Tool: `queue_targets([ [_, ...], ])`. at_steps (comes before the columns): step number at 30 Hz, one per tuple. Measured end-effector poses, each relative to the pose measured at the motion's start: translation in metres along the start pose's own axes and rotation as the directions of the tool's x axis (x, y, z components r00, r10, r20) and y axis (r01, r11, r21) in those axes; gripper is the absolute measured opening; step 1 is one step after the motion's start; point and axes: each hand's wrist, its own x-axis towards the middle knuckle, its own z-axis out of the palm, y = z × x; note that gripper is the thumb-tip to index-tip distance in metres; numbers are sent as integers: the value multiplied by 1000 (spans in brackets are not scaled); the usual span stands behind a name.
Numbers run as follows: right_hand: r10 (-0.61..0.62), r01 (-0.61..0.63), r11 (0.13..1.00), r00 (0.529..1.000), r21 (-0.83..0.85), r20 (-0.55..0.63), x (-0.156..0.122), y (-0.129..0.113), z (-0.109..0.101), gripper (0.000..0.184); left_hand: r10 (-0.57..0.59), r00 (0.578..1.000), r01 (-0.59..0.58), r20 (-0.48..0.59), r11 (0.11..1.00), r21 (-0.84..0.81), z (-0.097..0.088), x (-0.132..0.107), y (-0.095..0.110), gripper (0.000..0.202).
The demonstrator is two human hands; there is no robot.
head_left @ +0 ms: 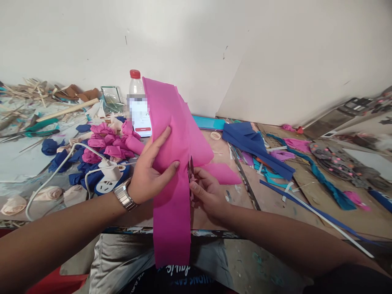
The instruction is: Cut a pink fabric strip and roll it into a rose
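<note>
A long strip of pink fabric (171,155) stands up in front of me and hangs down over the table edge. My left hand (150,171), with a metal watch on the wrist, grips the strip from the left, fingers laid across its front. My right hand (205,192) is closed on scissors (191,173) at the strip's right edge; only a small part of the blades shows. A cut pink piece (223,173) lies on the table just behind the right hand.
A pile of rolled pink and blue fabric (104,147) sits left, with a white power strip and cable (107,179). A bottle (136,92) and a phone (141,118) stand behind the strip. Blue cloth (254,145) and teal scraps (321,181) lie right.
</note>
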Motion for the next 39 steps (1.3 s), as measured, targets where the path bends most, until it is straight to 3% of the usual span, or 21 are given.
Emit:
queue_targets([
  [16, 64, -65, 964, 998, 258, 13, 1, -8, 5, 46, 40, 999, -40, -1, 999, 17, 0, 1, 1, 81],
  [39, 59, -57, 959, 998, 277, 2, 1, -12, 6, 49, 62, 998, -62, 19, 998, 0, -1, 0, 3, 81],
])
